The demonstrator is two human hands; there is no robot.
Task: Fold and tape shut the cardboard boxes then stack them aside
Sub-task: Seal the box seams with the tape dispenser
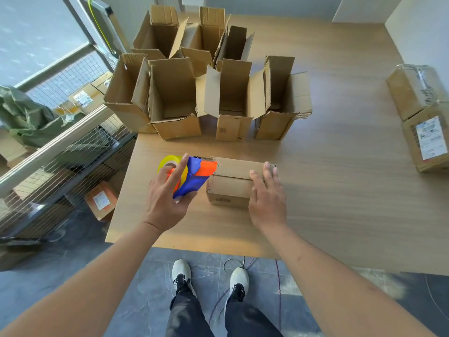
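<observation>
Person stands at the near edge of the wooden desk [340,166], white shoes [181,271] on grey tile. Small cardboard box [233,182] sits near that edge, towards the left corner, flaps folded down. Right hand [266,193] lies flat on the box's right end, fingers straight, pressing the top flaps. Left hand [167,195] grips a blue-and-orange tape dispenser [194,177] carrying a yellow tape roll [170,162], index finger extended along it; the dispenser's orange nose touches the box's top left edge. Behind, towards the desk's far left corner, a cluster of open boxes [206,93], flaps upright. At the right edge, two taped boxes [422,113], touching. Wire-mesh cage [60,154] stands beside the desk's left edge.
</observation>
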